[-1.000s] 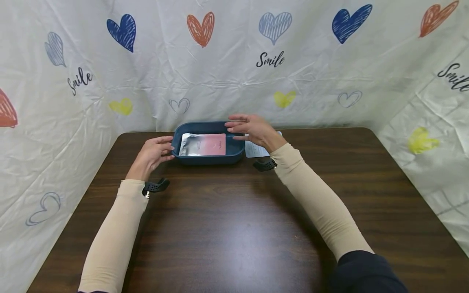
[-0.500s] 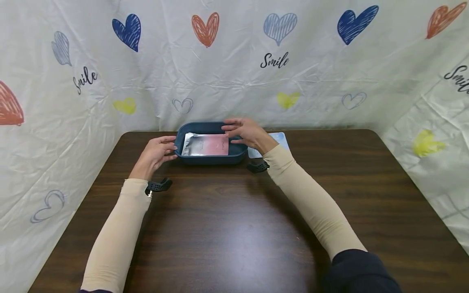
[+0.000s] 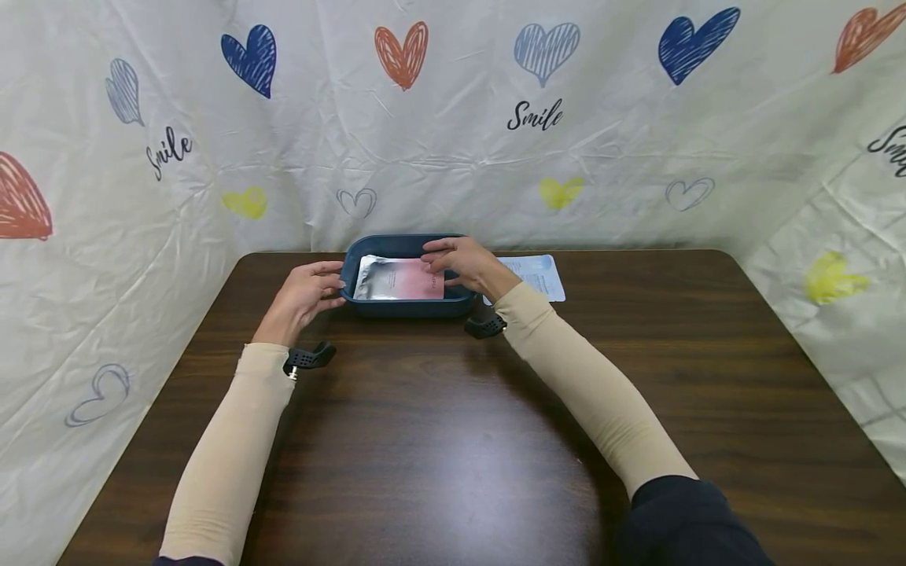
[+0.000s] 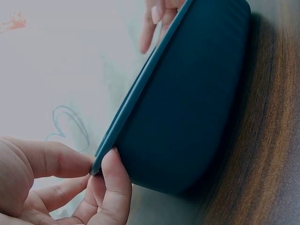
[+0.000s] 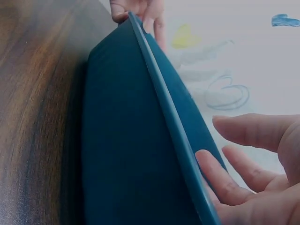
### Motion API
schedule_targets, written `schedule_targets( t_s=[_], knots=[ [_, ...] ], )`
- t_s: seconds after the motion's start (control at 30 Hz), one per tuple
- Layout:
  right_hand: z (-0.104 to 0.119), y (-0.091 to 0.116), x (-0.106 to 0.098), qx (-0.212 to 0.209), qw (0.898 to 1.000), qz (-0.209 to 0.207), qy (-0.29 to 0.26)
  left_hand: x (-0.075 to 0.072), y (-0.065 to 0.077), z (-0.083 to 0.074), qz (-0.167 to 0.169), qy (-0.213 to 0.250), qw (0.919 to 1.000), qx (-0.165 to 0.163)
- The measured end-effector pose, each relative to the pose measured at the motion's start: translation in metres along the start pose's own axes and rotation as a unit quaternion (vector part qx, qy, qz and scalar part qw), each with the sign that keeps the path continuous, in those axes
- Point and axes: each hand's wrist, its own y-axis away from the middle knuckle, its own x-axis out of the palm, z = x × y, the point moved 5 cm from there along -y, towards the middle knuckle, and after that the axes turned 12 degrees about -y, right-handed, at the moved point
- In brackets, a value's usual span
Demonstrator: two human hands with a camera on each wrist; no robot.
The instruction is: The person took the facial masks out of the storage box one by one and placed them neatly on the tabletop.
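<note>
A dark blue oblong plastic basin [image 3: 410,310] stands at the far side of the table. Inside it lies a flat pink and silver sachet [image 3: 392,280] with small print. My left hand [image 3: 300,297] pinches the basin's left rim between thumb and fingers, as the left wrist view shows at the rim [image 4: 123,111]. Over the basin's right end reaches my right hand [image 3: 463,263], its fingers spread above the sachet's pink end. In the right wrist view the right fingers [image 5: 225,180] are apart with nothing between them, just past the near rim.
A light blue printed sachet [image 3: 543,277] lies on the table right of the basin, partly behind my right wrist. Behind the brown wooden table [image 3: 425,440] hangs a white cloth [image 3: 453,189] with hearts, close to the basin's back.
My right hand has moved left and down over the basin, uncovering more of the light blue sachet. My left hand stays at the rim. The view has shifted slightly.
</note>
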Motion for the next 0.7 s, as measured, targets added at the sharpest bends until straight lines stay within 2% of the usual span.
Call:
schedule_targets(
  t_s=[0.33, 0.7],
  knots=[
    [0.0071, 0.0050, -0.0004, -0.035, 0.999, -0.035, -0.008, 0.0012, 0.0006, -0.0011, 0.004, 0.003, 1.0000, 0.002],
    [0.0047, 0.0017, -0.0030, -0.034, 0.995, -0.079, -0.042, -0.0006, 0.0005, 0.0007, 0.005, 0.001, 1.0000, 0.000]
  ],
)
